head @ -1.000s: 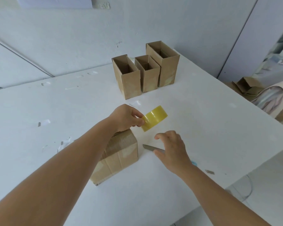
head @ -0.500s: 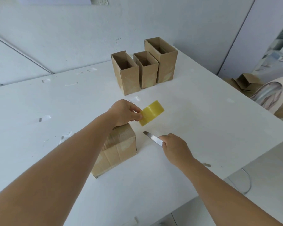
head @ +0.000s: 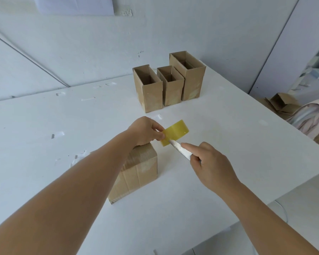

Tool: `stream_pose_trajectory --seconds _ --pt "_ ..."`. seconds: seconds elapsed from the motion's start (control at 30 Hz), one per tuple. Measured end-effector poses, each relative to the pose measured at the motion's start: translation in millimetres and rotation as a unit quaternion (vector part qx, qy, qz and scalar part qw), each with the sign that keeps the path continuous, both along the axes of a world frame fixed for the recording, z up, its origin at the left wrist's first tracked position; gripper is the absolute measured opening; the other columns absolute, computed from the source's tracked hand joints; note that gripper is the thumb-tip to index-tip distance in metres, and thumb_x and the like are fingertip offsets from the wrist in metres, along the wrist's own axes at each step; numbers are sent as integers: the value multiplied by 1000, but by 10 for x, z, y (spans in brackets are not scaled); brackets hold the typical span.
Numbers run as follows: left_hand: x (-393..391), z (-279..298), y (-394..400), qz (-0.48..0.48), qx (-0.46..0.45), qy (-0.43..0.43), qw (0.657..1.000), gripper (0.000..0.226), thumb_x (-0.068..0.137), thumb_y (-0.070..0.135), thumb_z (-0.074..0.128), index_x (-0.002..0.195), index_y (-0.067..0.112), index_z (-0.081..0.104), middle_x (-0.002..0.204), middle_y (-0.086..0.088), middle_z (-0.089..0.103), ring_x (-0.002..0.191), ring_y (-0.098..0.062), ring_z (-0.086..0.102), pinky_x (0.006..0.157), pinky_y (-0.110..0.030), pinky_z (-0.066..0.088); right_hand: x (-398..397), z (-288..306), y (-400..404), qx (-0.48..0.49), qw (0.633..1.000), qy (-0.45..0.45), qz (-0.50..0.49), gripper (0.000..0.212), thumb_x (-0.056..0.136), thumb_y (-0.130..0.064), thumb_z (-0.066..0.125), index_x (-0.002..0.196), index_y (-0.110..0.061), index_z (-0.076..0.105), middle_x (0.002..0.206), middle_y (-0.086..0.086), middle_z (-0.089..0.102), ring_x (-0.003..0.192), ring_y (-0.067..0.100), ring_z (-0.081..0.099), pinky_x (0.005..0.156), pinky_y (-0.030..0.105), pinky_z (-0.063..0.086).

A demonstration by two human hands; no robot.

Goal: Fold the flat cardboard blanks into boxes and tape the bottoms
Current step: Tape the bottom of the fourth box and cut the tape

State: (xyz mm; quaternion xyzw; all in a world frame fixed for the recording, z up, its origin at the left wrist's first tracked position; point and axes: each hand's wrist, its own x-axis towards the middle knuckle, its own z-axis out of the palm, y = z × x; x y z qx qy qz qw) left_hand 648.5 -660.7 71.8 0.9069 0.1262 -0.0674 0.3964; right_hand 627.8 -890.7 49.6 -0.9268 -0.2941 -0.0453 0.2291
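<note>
Holding the yellow tape roll (head: 176,132) pinched in my left hand (head: 145,131), just above the taped box (head: 136,173) on the table (head: 44,126), I close my right hand (head: 208,165) around a knife (head: 180,151); forefinger stretched along the blade, tip touching the tape beside the box.

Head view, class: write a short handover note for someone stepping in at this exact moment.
Left hand: holds the yellow tape roll above the table.
Right hand: grips a knife, blade tip at the tape.
Near box: bottom up, tape across its seam.
Done: three boxes stand open-topped at the back.
Left: cut the tape; flat blanks aren't visible.
</note>
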Motion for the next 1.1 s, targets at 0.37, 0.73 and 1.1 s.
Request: stream_pose_trajectory --seconds 0.37,0.73,1.1 --pt "9 -59 23 4 -4 -12 1000 12 75 29 77 78 38 70 76 15 65 70 -4 58 68 -21 47 -25 238 384 -183 981 -36 45 36 91 -12 43 119 -34 45 80 -2 32 53 23 47 46 28 30" --pt "38 -78 73 13 -54 -46 997 11 77 24 75 87 27 75 58 16 65 49 8 52 50 -5 39 123 -355 565 -176 982 56 36 51 95 -12 39 136 -43 39 87 -2 32 55 17 38 51 27 31" --pt "64 -58 57 22 -61 -41 997 11 78 23 75 75 34 72 60 15 66 48 6 50 49 -5 40 213 -789 380 -131 986 99 24 53 96 -14 43 143 -36 34 119 -1 40 105 20 41 84 26 44"
